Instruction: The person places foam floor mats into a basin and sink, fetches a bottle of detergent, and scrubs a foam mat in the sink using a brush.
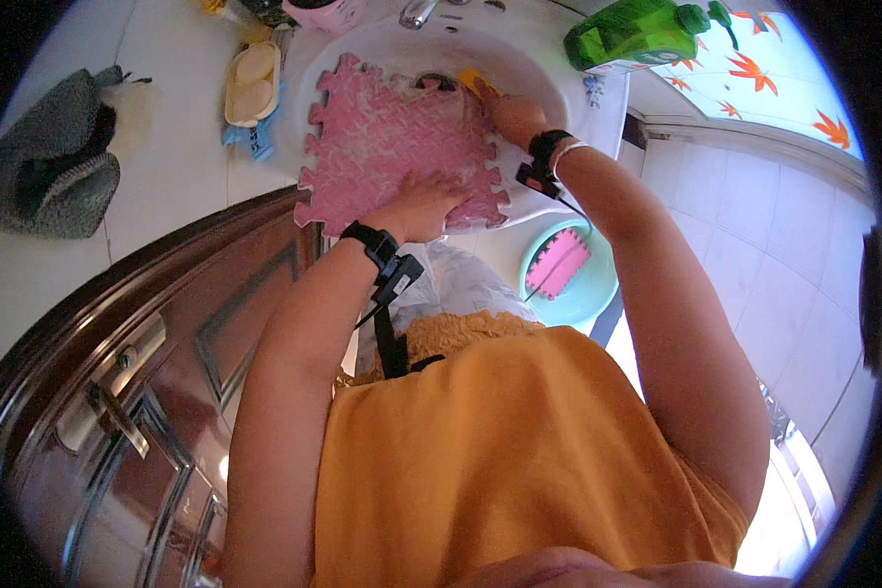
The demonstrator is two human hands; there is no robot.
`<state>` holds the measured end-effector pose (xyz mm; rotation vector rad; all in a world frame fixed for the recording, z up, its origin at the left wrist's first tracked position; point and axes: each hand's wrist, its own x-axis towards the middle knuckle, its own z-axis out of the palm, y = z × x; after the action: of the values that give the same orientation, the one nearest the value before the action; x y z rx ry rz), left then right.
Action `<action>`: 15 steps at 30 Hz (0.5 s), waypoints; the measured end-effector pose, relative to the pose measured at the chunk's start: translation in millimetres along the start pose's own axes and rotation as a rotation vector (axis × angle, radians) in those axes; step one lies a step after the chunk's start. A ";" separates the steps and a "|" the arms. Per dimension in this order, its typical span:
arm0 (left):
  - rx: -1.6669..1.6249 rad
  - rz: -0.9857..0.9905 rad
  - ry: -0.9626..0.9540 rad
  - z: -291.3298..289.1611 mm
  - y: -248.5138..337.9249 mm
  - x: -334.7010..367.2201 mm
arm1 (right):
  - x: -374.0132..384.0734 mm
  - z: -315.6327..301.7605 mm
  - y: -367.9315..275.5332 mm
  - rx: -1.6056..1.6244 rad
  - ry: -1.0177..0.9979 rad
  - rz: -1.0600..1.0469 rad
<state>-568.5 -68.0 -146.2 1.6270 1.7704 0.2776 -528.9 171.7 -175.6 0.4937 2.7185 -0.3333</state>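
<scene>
A pink interlocking foam mat (392,147) with jagged puzzle edges lies across the white sink (544,93). Whitish suds or wet streaks cover its textured face. My left hand (423,204) rests flat on the mat's near edge, fingers spread, gripping nothing. Over the mat's far right corner, my right hand (512,113) is closed on a small yellow object (472,80). Fingers hide much of that object, so its kind is unclear. The dark drain (435,82) shows just beyond the mat.
A faucet (417,12) stands behind the basin, a green pump bottle (632,34) at its right rim. Left are a soap dish (253,83) and grey cloth (54,157). Below right, a teal basin (557,312) holds another pink mat (559,265). A brown door (167,392) stands near left.
</scene>
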 end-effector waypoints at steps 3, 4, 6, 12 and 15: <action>0.010 -0.036 -0.051 -6.1 6.0 0.0 | -5.6 11.1 12.1 0.063 0.033 -0.074; 0.046 -0.033 -0.095 -8.6 7.9 1.8 | -21.5 32.4 26.5 -0.001 -0.003 -0.105; 0.069 -0.059 -0.046 -8.7 1.9 -12.2 | -42.1 -7.7 -18.2 -0.073 -0.254 -0.148; 0.010 0.025 0.027 -28.9 -8.1 -5.0 | 25.0 -31.2 -28.2 -0.108 0.013 -0.053; -0.025 0.000 0.011 -21.3 -18.5 -8.3 | 7.6 -16.4 -25.3 -0.031 -0.011 -0.130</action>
<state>-596.6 -72.9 -138.8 1.6112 1.7682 0.3081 -550.1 155.5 -159.4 0.3064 2.7468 -0.3258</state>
